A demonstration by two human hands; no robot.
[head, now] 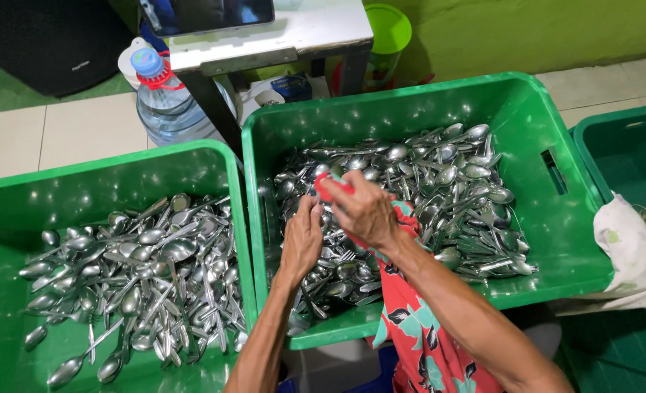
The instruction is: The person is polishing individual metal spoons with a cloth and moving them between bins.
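Observation:
Both hands meet over the middle green crate [556, 218], which holds a heap of steel spoons [447, 189]. My right hand [363, 211] is closed around a red patterned cloth [418, 327] that hangs down past the crate's front rim. My left hand [302, 236] pinches something small against the cloth's bunched top; whether it is a spoon is hidden by the fingers. A second green crate [17, 196] at the left holds another spread of spoons [134, 284].
A third green crate [629, 153] stands at the right with a white cloth [632, 255] draped on its rim. Behind are a large water bottle [164, 102], a metal table leg [214, 109], a green lidded container [388, 33] and tiled floor.

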